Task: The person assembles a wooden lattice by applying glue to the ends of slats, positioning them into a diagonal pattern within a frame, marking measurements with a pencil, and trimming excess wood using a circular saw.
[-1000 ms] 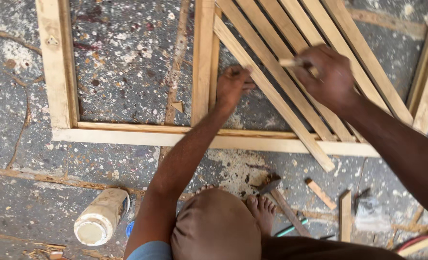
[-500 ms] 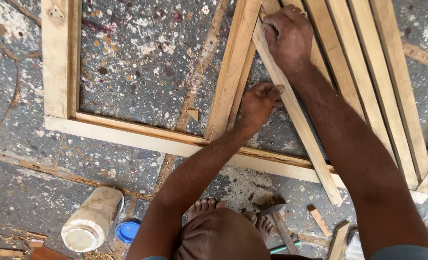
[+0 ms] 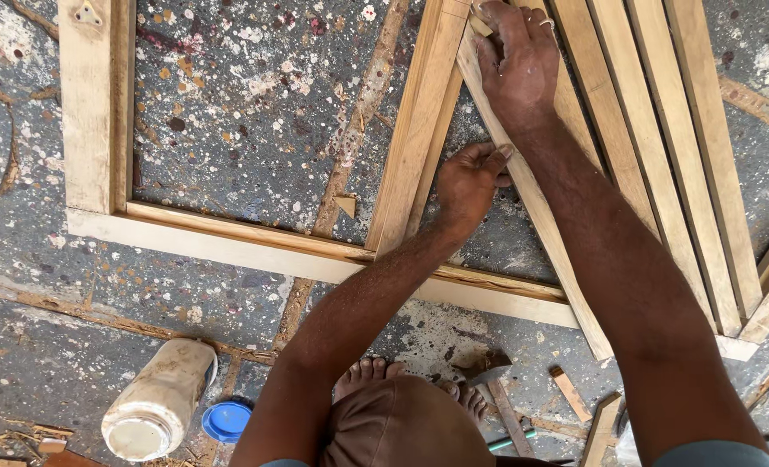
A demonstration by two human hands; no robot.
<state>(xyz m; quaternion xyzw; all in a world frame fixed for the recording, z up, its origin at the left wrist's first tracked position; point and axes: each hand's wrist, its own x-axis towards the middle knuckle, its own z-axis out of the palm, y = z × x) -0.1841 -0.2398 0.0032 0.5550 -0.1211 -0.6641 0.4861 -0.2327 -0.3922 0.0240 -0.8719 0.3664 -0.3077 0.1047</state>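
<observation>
A pale wooden frame (image 3: 255, 246) lies flat on a paint-spattered floor, with a middle upright (image 3: 414, 130). Several long slats (image 3: 652, 138) lie slanted across its right half. My left hand (image 3: 469, 180) curls its fingers around the edge of the nearest slat (image 3: 547, 232), just right of the upright. My right hand (image 3: 520, 62) rests farther up the same slat, palm down, and pinches a small tan stick (image 3: 481, 24) at its fingertips. Both forearms reach in from the bottom of the view.
A dirty plastic jar (image 3: 155, 399) lies on its side at lower left beside a blue lid (image 3: 226, 421). A hammer (image 3: 485, 369) and short wood offcuts (image 3: 568, 392) lie near my bare toes (image 3: 363, 376). A small wedge (image 3: 346, 205) sits inside the frame.
My right hand has slid up the slat towards its far end. My left hand has stayed on the slat by the upright. The view has shifted left and closer.
</observation>
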